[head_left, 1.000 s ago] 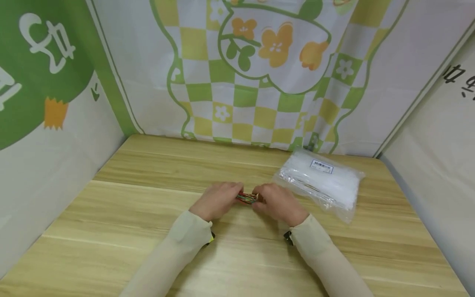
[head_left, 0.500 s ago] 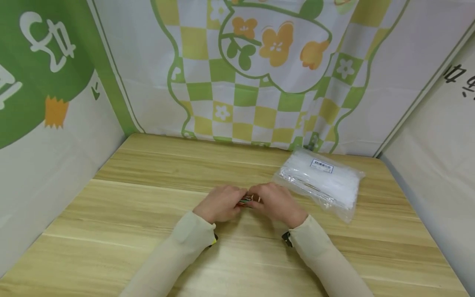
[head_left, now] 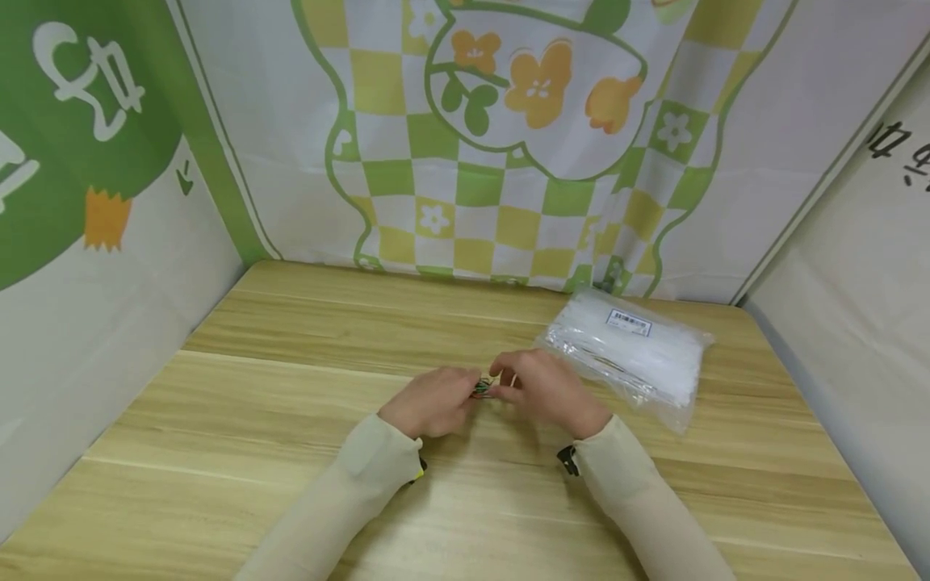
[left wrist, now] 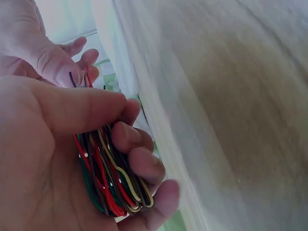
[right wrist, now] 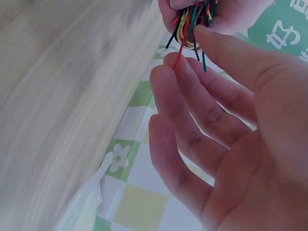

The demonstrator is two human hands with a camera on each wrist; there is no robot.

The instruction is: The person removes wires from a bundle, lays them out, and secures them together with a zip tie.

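A folded bundle of thin red, black, green and yellow wires (head_left: 483,388) is held just above the table. My left hand (head_left: 432,401) grips it, thumb across the top and fingers curled round it. Looped bends of the wires (left wrist: 108,178) stick out below the thumb in the left wrist view. Loose wire ends (right wrist: 192,36) point toward my right hand (right wrist: 216,115), whose fingers are spread and gently bent. The right thumb and fingertips sit close by these ends; whether they touch cannot be told.
A clear plastic bag (head_left: 628,351) of white contents with a barcode label lies at the back right of the wooden table (head_left: 291,420). Behind the table hangs a printed curtain (head_left: 475,194), and fabric walls stand on both sides.
My hands came together over the bundle, then the right hand drew back slightly to the right and its fingers spread. The left hand kept its grip, moving a little rightward.
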